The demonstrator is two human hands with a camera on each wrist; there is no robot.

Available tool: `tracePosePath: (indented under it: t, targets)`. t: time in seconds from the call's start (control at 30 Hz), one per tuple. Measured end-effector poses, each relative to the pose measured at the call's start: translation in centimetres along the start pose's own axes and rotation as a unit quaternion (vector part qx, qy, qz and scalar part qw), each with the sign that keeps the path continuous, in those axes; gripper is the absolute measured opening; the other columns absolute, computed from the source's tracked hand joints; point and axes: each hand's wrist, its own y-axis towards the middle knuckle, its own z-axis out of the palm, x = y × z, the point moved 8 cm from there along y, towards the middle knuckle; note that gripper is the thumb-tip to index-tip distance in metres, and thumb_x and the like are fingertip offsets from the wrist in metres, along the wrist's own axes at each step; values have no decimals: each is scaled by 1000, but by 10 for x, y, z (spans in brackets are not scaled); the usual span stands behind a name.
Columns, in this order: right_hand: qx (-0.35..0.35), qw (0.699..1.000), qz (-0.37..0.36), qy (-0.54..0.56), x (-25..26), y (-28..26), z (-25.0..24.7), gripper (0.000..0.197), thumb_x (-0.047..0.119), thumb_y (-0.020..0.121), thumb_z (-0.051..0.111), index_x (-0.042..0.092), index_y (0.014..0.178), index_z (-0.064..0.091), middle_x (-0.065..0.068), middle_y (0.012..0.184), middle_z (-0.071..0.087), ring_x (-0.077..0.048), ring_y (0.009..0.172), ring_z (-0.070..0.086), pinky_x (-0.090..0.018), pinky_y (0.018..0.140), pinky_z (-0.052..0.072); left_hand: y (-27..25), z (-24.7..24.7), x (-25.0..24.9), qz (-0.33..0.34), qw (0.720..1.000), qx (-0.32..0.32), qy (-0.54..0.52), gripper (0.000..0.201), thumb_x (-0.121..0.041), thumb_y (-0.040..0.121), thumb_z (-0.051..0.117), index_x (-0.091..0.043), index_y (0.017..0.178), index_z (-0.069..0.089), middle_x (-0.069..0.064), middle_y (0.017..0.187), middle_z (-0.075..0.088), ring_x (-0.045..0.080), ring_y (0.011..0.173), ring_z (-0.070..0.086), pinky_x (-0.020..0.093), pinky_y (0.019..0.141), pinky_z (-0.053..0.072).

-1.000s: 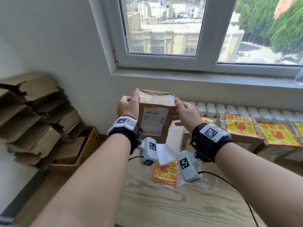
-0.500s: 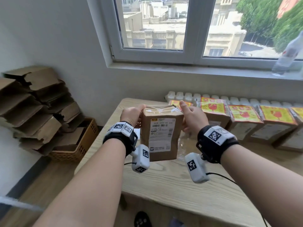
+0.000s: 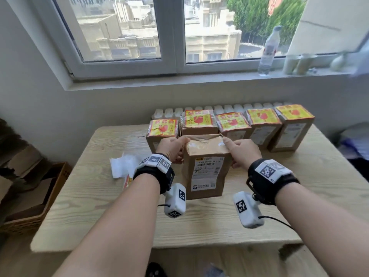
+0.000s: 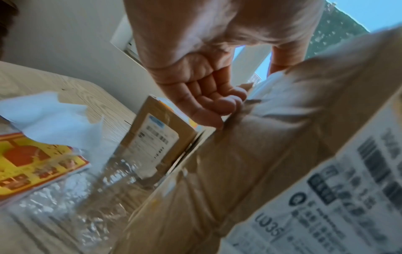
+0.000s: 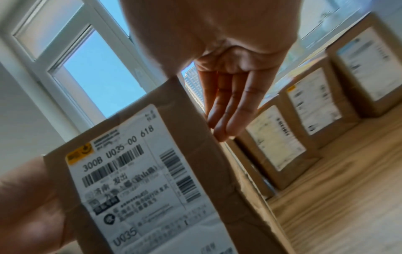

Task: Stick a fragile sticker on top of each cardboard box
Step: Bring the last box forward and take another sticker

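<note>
Brought down mid-frame onto the worktop (image 3: pixel 89 196), the box (image 3: pixel 205 156) — left hand (image 3: pixel 171 149) gripping it, right hand (image 3: pixel 242 151) pressing straight-fingered — is now ready for stickering.

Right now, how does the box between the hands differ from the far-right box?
The near box has a bare taped top; the far-right box carries a yellow-and-red sticker on top. The left hand grips the near box and the right hand touches it; the far-right box stands untouched. Both are brown cardboard with white labels.

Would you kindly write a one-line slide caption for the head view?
Left hand grips and right hand steadies an unstickered cardboard box before five stickered boxes on the table.
</note>
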Motion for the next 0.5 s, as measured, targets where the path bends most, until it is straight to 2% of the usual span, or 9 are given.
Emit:
tracePosePath:
  t: [0.13,0.27,0.33,0.4,0.5]
  targets:
    - [-19,999,38,3,-45,6,-18,29,47,86,59,25,70,70,2,73,72,-22,71,71,-42,76,59,8,45,4,7,997,39,63,23,-25,82,67,-12,67,55,7,63,53,19,50,47,30,57,48]
    - [-42,998,53,8,-72,11,-29,14,40,83,65,27,81,70,1,78,71,-23,73,71,-42,78,59,15,73,11,9,994,50,99,20,-23,80,71,-11,71,58,10,69,63,23,60,61,34,67,58]
    - [-40,997,69,4,-81,13,-31,12,37,83,66,26,82,68,-2,81,71,-25,70,71,-42,75,60,17,82,18,6,991,57,120,17,-21,82,70,-11,73,59,12,76,68,24,68,67,39,73,61]
    - [-21,996,88,-18,-89,14,-29,13,34,84,64,23,81,68,-4,81,72,-26,69,72,-42,72,61,20,88,23,5,990,66,121,15,-18,83,68,-13,73,58,13,78,67,23,66,66,40,75,59]
    - [2,993,108,-45,-96,16,-25,19,33,86,59,18,87,71,-6,83,72,-27,79,71,-40,77,59,23,89,25,12,989,73,132,17,-24,82,70,-15,75,57,9,74,68,21,64,68,38,73,61]
